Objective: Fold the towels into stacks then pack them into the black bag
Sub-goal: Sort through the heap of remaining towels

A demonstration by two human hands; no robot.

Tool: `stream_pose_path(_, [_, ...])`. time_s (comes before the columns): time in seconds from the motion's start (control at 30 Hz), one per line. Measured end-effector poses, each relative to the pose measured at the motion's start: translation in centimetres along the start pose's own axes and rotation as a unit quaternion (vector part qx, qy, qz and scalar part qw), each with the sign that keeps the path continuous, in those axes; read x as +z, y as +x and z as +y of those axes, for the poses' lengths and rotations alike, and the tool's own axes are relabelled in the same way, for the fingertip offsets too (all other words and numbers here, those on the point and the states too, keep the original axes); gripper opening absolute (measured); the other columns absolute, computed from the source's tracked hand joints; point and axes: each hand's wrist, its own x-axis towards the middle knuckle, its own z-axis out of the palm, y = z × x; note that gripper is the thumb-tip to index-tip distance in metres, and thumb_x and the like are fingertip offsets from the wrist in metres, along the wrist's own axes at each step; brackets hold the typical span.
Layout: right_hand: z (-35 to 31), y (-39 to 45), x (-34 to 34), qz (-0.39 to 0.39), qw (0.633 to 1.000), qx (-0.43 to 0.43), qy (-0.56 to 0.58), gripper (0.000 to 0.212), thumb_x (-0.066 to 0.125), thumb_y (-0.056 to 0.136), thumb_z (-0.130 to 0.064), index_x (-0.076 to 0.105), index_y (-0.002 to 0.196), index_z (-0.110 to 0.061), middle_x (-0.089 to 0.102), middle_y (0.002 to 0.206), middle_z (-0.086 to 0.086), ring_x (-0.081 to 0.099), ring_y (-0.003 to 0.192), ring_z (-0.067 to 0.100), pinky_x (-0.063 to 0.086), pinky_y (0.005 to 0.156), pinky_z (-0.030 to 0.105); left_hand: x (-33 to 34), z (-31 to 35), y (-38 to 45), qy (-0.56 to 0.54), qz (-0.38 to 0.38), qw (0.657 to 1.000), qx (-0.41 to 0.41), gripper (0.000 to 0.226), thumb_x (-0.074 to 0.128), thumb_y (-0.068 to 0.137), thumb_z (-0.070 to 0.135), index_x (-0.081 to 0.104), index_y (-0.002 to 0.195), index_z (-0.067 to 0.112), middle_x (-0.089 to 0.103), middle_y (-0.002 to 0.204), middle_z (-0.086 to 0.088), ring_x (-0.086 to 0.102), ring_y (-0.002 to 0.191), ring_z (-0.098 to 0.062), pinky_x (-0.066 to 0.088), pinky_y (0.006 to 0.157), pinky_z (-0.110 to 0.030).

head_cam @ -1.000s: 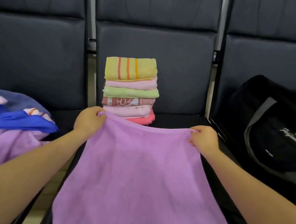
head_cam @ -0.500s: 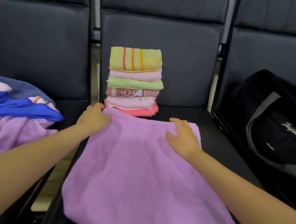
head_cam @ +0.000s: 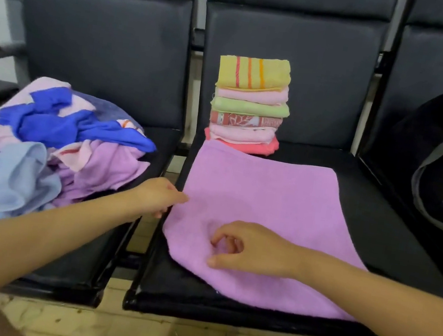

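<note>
Two bare forearms, no sleeves, left hand (head_cam: 156, 196), right hand (head_cam: 248, 247), unadorned fingers (head_cam: 217, 261)

My left hand (head_cam: 156, 196) sits just left of the frame's centre, fingers curled and pinching at cloth, forearm running down to the lower left. My right hand (head_cam: 248, 247) is below centre, fingers loosely curled, thumb pointing left, its forearm stretching to the lower right.
</note>
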Motion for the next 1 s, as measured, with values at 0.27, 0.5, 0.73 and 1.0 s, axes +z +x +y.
stream_pose_path(0.27, [0.6,-0.2,1.3,0.018,0.999,-0.02,-0.048,0.033,0.064,0.081,-0.057,0.053,0.106,-0.038,0.049,0.095,-0.012,0.047,0.076,0.001,0.038,0.074,0.018,1.1,-1.5,-4.1,-0.005,-0.026,0.991,0.133,0.062,0.07,0.059,0.054,0.062,0.082,-0.002,0.056,0.068,-0.004,0.046,0.059,-0.011,0.042,0.059,-0.027])
stream_pose_path(0.5, [1.0,-0.2,1.3,0.016,0.999,-0.014,-0.043,0.035,0.061,0.086,-0.054,0.054,0.113,-0.033,0.046,0.09,-0.017,0.046,0.075,-0.002,0.035,0.069,0.012,1.1,-1.3,-6.7,-0.157,0.01,0.956,0.246,0.031,0.055,0.084,0.033,0.056,0.074,0.004,0.05,0.068,-0.004,0.043,0.066,-0.008,0.039,0.062,-0.022])
stream_pose_path(0.73, [1.1,0.1,1.5,0.016,0.998,-0.021,-0.063,0.024,0.057,0.088,-0.053,0.049,0.105,-0.037,0.048,0.087,-0.015,0.047,0.073,0.001,0.034,0.069,0.012,1.4,-1.4,-7.1,-0.141,-0.002,0.967,0.213,0.029,0.053,0.097,0.02,0.051,0.079,-0.002,0.044,0.072,-0.003,0.04,0.067,-0.008,0.034,0.06,-0.018])
stream_pose_path(1.0, [1.2,0.0,1.6,0.015,0.998,-0.016,-0.062,0.029,0.056,0.09,-0.05,0.052,0.114,-0.034,0.045,0.087,-0.019,0.047,0.075,-0.005,0.034,0.069,0.008,-0.5,-2.1,-6.9,0.073,0.003,0.993,0.094,0.012,0.061,0.086,0.013,0.053,0.092,0.02,0.053,0.074,0.005,0.05,0.072,-0.012,0.038,0.061,-0.021])
